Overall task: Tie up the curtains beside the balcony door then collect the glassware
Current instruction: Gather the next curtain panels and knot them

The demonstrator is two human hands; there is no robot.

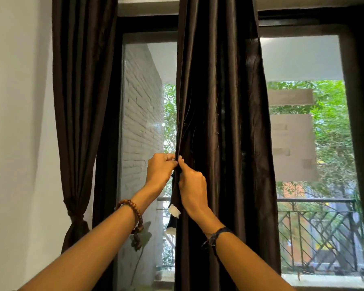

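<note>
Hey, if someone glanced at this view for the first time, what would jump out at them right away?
First, the two hands meeting mid-frame: the left hand and right hand both pinch the left edge of the loose dark curtain hanging in the centre. Next, the tied curtain at the left, already cinched low down. Behind the glass, bright green trees and a balcony railing show at right.

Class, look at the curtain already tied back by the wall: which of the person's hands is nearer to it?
Left. The left hand grips the hanging curtain's edge on the side facing the tied curtain; the right hand grips just beyond it, farther away.
</note>
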